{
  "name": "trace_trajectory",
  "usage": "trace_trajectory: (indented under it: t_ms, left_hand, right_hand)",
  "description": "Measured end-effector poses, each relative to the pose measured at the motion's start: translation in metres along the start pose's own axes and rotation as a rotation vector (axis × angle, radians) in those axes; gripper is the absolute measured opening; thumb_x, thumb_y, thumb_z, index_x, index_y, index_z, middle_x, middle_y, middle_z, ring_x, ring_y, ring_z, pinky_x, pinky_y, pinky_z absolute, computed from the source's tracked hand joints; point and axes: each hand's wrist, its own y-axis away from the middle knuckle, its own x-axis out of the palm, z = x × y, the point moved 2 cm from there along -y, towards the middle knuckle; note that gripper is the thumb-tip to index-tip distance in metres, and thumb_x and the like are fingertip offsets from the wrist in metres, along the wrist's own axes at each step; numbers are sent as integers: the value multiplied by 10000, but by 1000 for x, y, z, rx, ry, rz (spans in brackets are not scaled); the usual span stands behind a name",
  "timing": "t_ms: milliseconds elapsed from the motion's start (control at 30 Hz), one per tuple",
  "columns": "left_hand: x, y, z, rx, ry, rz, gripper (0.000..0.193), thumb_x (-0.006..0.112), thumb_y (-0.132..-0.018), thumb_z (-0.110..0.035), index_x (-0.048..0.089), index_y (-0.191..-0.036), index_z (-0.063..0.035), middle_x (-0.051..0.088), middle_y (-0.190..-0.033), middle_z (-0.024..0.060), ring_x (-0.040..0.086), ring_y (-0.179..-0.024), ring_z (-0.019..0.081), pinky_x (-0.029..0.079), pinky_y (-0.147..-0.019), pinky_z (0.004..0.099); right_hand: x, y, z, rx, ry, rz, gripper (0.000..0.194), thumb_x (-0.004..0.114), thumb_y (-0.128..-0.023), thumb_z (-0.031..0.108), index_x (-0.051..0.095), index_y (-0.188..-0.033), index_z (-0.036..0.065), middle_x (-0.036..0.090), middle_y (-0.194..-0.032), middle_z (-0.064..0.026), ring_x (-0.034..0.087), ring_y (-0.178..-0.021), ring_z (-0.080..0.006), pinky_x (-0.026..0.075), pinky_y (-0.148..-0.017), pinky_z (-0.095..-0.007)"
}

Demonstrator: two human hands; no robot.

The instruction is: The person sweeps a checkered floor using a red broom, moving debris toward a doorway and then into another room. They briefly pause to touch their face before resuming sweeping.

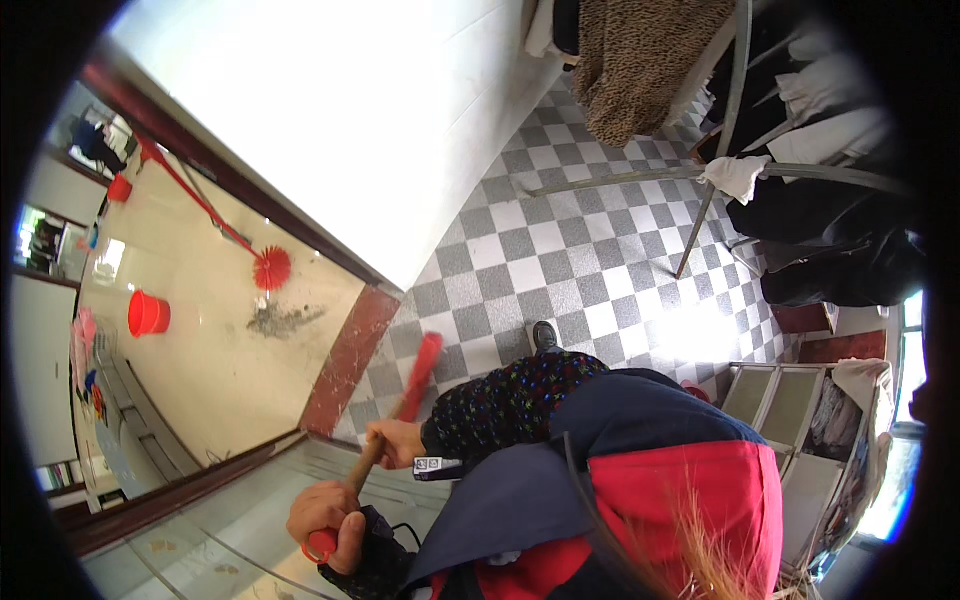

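My left hand (330, 521) grips the top end of a wooden broom or brush handle (364, 466), beside its red end cap and hanging loop. Farther down the same handle, my right hand (395, 444) is closed around the wood. The long red head (421, 371) of this tool points away from me over the grey and white checkered floor (517, 300); its bristles are too blurred to tell. Both my sleeves are dark, the right one with a small coloured pattern. A small device bearing printed codes (437, 469) sits at my right wrist.
A white wall (315, 112) stands beside a doorway with a red-brown threshold (351, 360). Beyond it are a dirt pile (281, 321), a round red brush (271, 268) and a red bucket (148, 313). Clothes hang on a metal rack (739, 97) at right, near a cabinet (772, 397).
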Motion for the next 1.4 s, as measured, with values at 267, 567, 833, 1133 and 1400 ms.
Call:
trace_trajectory:
  t_ms: [267,567,833,1133,1400]
  left_hand:
    - [48,-12,9,-23,-175,46,288,623,-650,-53,374,-505,-58,401,-452,59,387,-394,191,287,-434,287]
    - [103,-83,15,214,107,138,308,706,-600,-113,418,-498,-73,428,-431,37,431,-373,181,414,-498,333]
    - [171,-135,69,-384,-339,8,406,552,-867,-352,627,-739,25,660,-925,197,633,-885,349,410,-927,424]
    - [254,-110,309,-770,-1141,282,214,615,-845,-261,599,-935,-68,624,-696,130,617,-611,308,471,-532,384]
    - [266,-132,515,-988,-807,497,332,634,-825,-362,574,-761,-42,584,-582,162,601,-546,338,460,-492,411]
  right_hand:
    - [-10,34,58,-186,26,9,148,533,-739,210,512,-637,105,520,-583,-31,480,-501,-177,362,-436,-265]
    - [-2,164,159,-414,10,123,121,525,-751,208,543,-745,88,591,-728,-35,570,-680,-167,397,-528,-245]
    - [-72,260,304,-800,40,40,147,541,-856,180,547,-809,40,602,-767,-88,586,-733,-204,455,-641,-284]
    - [-238,253,432,-859,43,-563,123,560,-849,96,479,-893,14,571,-742,-83,595,-643,-192,488,-545,-295]
    - [-361,235,538,-864,-74,-666,69,541,-835,69,494,-855,23,554,-711,-85,579,-664,-207,498,-629,-338]
